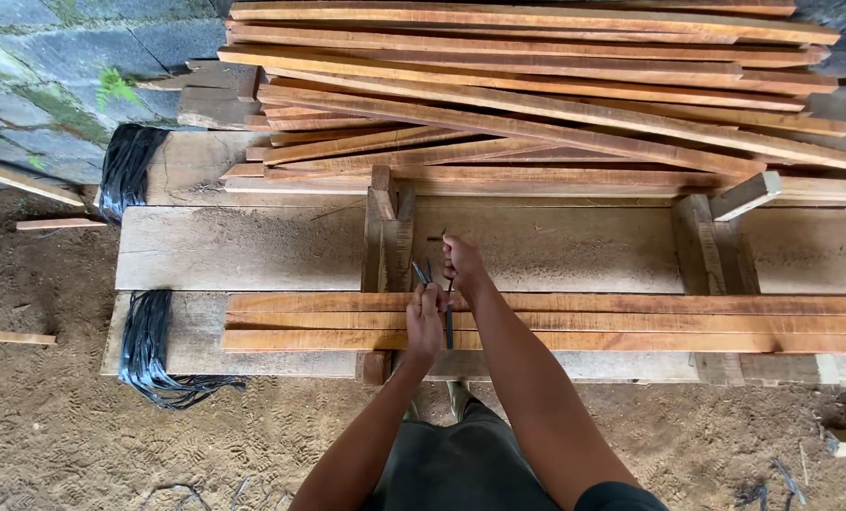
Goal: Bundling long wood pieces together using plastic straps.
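Left hand (425,317) closed, pinching thin nails (420,273), resting on the wood strips (631,322). Right hand (462,260) just beyond it, fingers pressed together around a dark tool (449,317). Loose strip pile (536,95) further ahead on surface (252,248).

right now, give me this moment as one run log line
left hand: grip on thin dark nails | right hand: pinching one nail, over wooden slats | workbench | slat pile behind
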